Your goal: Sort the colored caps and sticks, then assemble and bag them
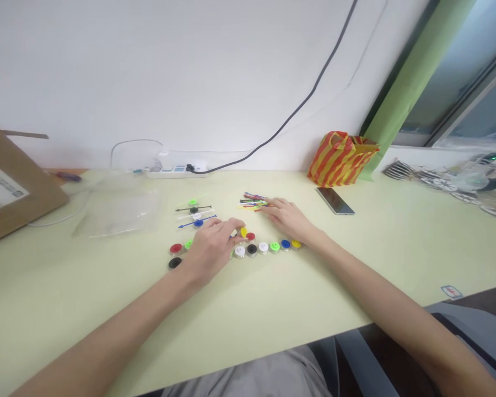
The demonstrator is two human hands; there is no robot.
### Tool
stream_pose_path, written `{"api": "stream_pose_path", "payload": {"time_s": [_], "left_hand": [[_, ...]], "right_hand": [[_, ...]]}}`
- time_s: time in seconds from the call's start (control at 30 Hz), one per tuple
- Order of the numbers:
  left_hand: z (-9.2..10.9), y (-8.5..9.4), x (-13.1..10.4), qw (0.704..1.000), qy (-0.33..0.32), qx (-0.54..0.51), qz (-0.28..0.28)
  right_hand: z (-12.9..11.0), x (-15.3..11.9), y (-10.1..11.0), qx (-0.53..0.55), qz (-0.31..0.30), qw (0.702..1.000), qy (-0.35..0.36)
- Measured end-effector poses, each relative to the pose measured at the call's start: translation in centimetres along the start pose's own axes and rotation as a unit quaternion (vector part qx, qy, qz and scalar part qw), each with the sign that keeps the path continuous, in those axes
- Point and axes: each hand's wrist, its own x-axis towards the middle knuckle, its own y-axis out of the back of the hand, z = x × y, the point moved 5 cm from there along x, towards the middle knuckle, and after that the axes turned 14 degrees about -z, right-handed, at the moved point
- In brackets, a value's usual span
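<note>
Between the thumb and fingers of my left hand [213, 245] is a small yellow disc [243, 232], tilted on its side. A red disc [250, 236] lies right beside it. My right hand [289, 218] reaches over a small pile of coloured plastic arrows [250, 199], its fingers extended and fingertips at the pile's right edge. Below my hands runs a row of round discs with clear bases, among them a black disc [252, 250], a green disc [275, 246] and a blue disc [285, 243]. My left hand hides part of this row.
Beyond my left hand lie discs with arrows across them, including a blue arrow [186, 225]. Clear plastic bags [118, 215] and a cardboard box [20, 187] are at left. A power strip [177, 168] lies by the wall. Rightward are a phone [334, 200] and a striped bag [334, 162].
</note>
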Motion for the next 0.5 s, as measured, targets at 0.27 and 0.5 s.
{"api": "stream_pose_path", "payload": {"time_s": [0.27, 0.5], "left_hand": [[0.2, 0.1, 0.1, 1.000, -0.016, 0.012, 0.014], [0.3, 0.4, 0.1, 0.999, -0.025, 0.018, 0.020]], "right_hand": [[0.5, 1.1, -0.1, -0.009, -0.005, 0.999, -0.034], [0.4, 0.9, 0.4, -0.029, 0.002, 0.998, -0.048]]}}
